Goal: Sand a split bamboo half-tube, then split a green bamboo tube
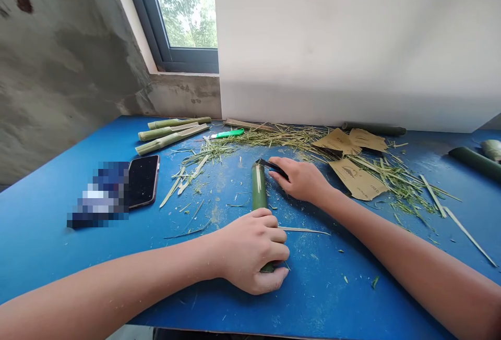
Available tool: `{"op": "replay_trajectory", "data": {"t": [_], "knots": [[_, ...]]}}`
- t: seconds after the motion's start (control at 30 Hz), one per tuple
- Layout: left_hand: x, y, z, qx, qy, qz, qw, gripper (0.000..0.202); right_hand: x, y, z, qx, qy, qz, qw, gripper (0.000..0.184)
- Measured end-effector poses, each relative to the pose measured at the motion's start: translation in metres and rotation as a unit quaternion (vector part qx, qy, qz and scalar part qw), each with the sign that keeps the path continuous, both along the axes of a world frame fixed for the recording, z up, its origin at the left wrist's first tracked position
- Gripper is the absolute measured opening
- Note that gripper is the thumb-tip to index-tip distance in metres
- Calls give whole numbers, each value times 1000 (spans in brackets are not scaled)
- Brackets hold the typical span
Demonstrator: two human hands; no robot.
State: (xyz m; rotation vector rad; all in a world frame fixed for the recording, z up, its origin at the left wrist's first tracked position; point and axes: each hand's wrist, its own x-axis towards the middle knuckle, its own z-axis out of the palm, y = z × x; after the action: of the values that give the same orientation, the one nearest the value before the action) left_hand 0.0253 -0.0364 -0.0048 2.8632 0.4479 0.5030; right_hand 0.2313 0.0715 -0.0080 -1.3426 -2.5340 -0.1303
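Note:
A green bamboo section (259,192) lies on the blue table (78,262), pointing away from me. My left hand (254,250) is wrapped round its near end and pins it down. My right hand (300,179) grips a dark-bladed knife (272,166), whose blade rests on the far end of the bamboo. A pale strip shows where the skin is shaved near that end.
Split bamboo pieces (172,135) and a green utility knife (226,134) lie at the back left. A black phone (143,180) sits to the left. Sandpaper sheets (358,178), green shavings (395,178) and more bamboo tubes (475,161) lie to the right.

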Motion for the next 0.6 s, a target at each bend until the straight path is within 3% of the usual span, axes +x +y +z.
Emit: {"op": "replay_trajectory", "data": {"t": [0.6], "knots": [[5, 0, 1, -7, 7, -3, 1000, 18, -8, -2, 0, -7, -47, -26, 999, 45]]}}
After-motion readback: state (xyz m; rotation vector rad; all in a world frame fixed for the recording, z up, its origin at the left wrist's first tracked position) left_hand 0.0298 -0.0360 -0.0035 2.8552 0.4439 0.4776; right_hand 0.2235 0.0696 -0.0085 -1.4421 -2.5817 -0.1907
